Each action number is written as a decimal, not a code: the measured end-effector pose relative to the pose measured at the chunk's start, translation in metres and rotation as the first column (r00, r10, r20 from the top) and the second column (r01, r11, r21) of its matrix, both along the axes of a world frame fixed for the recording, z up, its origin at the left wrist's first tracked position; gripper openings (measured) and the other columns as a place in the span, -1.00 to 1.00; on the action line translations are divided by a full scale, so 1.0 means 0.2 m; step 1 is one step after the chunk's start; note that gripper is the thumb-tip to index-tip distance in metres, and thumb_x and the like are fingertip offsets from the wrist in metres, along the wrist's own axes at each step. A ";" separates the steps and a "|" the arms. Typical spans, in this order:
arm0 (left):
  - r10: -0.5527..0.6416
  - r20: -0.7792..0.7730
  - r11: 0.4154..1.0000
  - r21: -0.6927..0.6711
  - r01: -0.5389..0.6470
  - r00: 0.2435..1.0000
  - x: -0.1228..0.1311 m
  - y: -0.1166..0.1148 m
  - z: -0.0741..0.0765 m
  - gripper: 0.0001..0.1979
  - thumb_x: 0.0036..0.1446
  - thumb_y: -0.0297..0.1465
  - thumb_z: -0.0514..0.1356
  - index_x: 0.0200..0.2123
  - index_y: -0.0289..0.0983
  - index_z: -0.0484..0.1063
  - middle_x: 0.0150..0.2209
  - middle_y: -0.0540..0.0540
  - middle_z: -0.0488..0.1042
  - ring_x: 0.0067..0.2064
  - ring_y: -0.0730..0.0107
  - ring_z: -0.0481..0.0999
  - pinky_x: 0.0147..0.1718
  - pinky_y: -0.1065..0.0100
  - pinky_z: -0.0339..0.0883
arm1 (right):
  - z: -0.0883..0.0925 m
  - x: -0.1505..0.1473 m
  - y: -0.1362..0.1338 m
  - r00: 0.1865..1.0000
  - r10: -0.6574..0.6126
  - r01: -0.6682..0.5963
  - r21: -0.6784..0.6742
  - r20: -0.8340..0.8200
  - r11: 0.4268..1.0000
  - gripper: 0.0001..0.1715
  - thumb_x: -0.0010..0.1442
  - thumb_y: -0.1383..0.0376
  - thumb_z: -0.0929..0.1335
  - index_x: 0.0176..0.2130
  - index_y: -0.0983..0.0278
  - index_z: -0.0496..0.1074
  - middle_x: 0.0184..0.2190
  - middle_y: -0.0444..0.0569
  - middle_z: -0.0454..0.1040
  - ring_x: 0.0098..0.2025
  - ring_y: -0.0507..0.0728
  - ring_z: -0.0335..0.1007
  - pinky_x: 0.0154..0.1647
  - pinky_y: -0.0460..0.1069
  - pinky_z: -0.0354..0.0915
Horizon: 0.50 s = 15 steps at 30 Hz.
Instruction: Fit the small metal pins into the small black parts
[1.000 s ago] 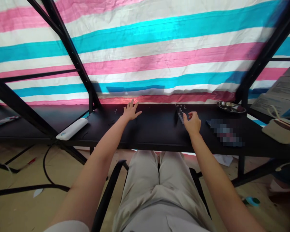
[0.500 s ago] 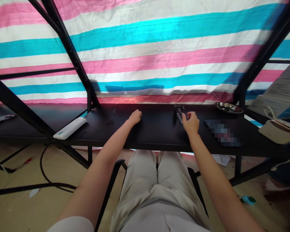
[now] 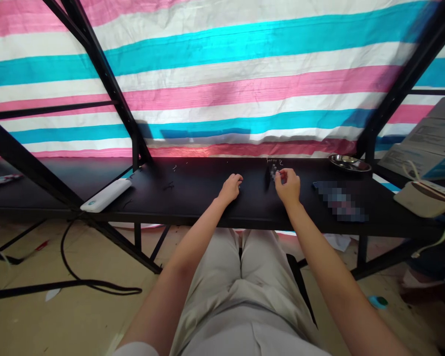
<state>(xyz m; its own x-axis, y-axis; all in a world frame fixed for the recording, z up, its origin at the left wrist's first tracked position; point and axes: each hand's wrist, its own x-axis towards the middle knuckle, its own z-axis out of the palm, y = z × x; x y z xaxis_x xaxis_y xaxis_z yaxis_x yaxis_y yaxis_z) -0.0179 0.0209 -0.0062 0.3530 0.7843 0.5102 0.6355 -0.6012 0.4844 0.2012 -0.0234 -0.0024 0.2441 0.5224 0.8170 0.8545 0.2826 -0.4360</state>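
My right hand [image 3: 288,185] is over the right-middle of the black table, thumb and fingertips closed at the near end of a clear, knobbly small piece [image 3: 273,172]. Its exact kind is too small to tell, and the fingers hide part of it. Just left of it is a narrow dark item [image 3: 267,176]. Behind stand small whitish bits [image 3: 272,160] in a short row. My left hand [image 3: 231,189] rests low over the table to the left, fingers curled together; whatever they may hold is hidden.
The black table [image 3: 193,202] runs across the view. A white power bank-like block [image 3: 107,195] lies left, near thin dark scraps [image 3: 168,186]. To the right are a blurred-out phone-like slab [image 3: 337,201], a shiny metal dish [image 3: 350,163] and a beige case [image 3: 422,199] with a cord.
My left hand has moved right and slightly nearer, towards my right hand. My right hand has shifted a little left, and its fingers have closed at the clear piece.
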 end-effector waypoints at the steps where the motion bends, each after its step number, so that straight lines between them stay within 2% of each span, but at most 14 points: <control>1: -0.029 0.070 1.000 -0.003 0.029 0.997 0.00 -0.01 0.00 -0.80 0.12 -0.56 0.04 -0.23 -0.29 0.40 -0.33 -0.07 0.38 -0.32 0.43 0.39 -0.24 0.37 0.28 | 0.00 -0.01 0.00 1.000 0.016 -0.017 0.012 0.018 1.000 -0.81 0.19 0.17 0.21 -0.30 0.25 0.26 -0.43 -0.07 0.36 -0.41 0.08 0.27 -0.23 0.01 0.14; 3: -0.088 0.215 0.993 -0.053 0.101 0.973 0.00 -0.03 -0.01 -0.79 0.08 -0.57 0.09 -0.20 -0.29 0.39 -0.38 -0.03 0.41 -0.36 0.46 0.42 -0.25 0.38 0.30 | 0.00 -0.03 -0.01 0.996 0.057 -0.059 0.030 0.066 0.998 -0.81 0.20 0.19 0.21 -0.30 0.25 0.27 -0.44 -0.07 0.36 -0.43 0.07 0.26 -0.24 0.01 0.14; 6: -0.137 0.437 0.955 -0.179 0.235 0.889 0.02 -0.06 0.00 -0.82 0.05 -0.52 0.15 -0.22 -0.31 0.38 -0.40 -0.01 0.43 -0.43 0.51 0.46 -0.35 0.42 0.34 | 0.01 -0.08 -0.02 0.965 0.171 -0.176 0.009 0.199 0.984 -0.81 0.23 0.21 0.19 -0.28 0.27 0.29 -0.42 -0.04 0.37 -0.40 0.08 0.27 -0.26 0.00 0.14; 9: -0.129 0.607 0.898 -0.265 0.352 0.785 0.04 -0.08 0.02 -0.82 0.00 -0.46 0.23 -0.27 -0.35 0.37 -0.44 -0.02 0.44 -0.45 0.49 0.50 -0.40 0.43 0.36 | 0.00 -0.15 -0.03 0.859 0.309 -0.308 -0.070 0.408 0.949 -0.76 0.26 0.22 0.17 -0.21 0.29 0.32 -0.36 0.02 0.41 -0.32 0.11 0.30 -0.26 0.00 0.12; 12: -0.113 0.710 0.845 -0.300 0.443 0.695 0.04 -0.10 0.04 -0.74 -0.07 -0.39 0.31 -0.31 -0.38 0.37 -0.48 -0.02 0.46 -0.46 0.47 0.51 -0.37 0.39 0.40 | -0.01 -0.20 -0.03 0.758 0.328 -0.314 -0.125 0.564 0.941 -0.69 0.29 0.21 0.14 -0.15 0.33 0.33 -0.30 0.06 0.43 -0.28 0.13 0.30 -0.27 0.01 0.08; 15: -0.102 0.755 0.791 -0.333 0.513 0.648 0.03 -0.11 0.05 -0.65 -0.13 -0.31 0.36 -0.32 -0.40 0.39 -0.47 -0.05 0.49 -0.44 0.44 0.53 -0.32 0.34 0.42 | -0.01 -0.22 -0.03 0.715 0.312 -0.276 -0.156 0.626 0.948 -0.65 0.32 0.22 0.10 -0.19 0.33 0.35 -0.35 0.04 0.43 -0.33 0.12 0.27 -0.30 0.01 0.04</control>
